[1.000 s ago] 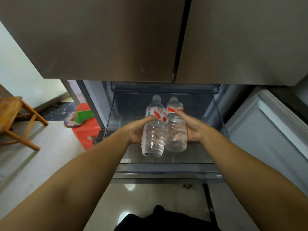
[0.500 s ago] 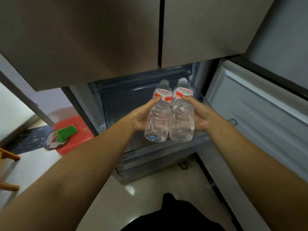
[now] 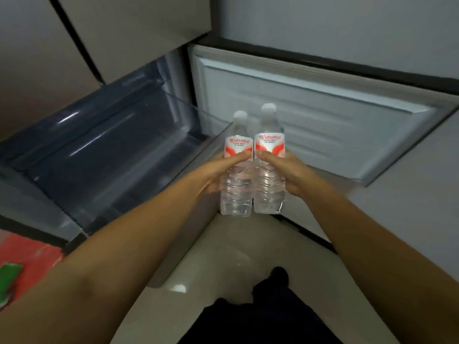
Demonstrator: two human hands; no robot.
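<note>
Head view: left hand (image 3: 211, 177) grips the left bottle (image 3: 237, 194), right hand (image 3: 290, 175) the right bottle (image 3: 269, 192), both upright and touching, caps at twelve o'clock, over the floor (image 3: 223, 256), open drawer (image 3: 99, 150) at ten o'clock, nearer the left hand.

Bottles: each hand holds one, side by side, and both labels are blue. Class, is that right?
No. The head view shows the labels red and white, not blue. The left hand holds the left bottle, the right hand the right bottle, side by side.
</note>
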